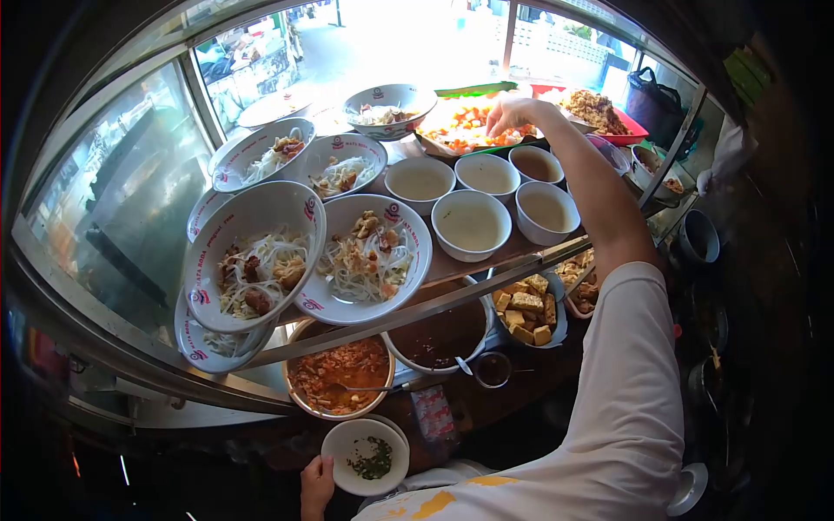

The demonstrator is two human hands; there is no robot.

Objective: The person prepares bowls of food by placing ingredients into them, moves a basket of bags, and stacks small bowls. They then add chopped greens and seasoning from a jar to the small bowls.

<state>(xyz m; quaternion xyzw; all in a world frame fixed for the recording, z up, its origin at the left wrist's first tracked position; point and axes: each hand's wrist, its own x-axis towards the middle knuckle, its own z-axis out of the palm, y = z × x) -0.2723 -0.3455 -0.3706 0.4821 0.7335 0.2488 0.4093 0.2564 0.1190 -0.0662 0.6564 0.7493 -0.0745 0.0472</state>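
My right hand point(514, 115) reaches across the counter to a tray of diced orange and white food point(460, 120). Its fingers are bent down and drawn together at the food; what lies between them is hidden. Low in the view, my left hand point(316, 484) grips the rim of a small white bowl point(395, 473) with chopped green herbs point(372, 458) inside. Another pale rim shows behind that bowl. Under my right forearm stand several small white bowls of broth point(472, 221).
Large printed bowls of noodles and toppings point(369, 260) crowd the shelf's left side, some overlapping. Below are a pot of red sauce point(339, 373) with a spoon, a dark liquid pot point(443, 334) and fried tofu cubes point(526, 308). Glass panes point(113, 191) enclose the counter.
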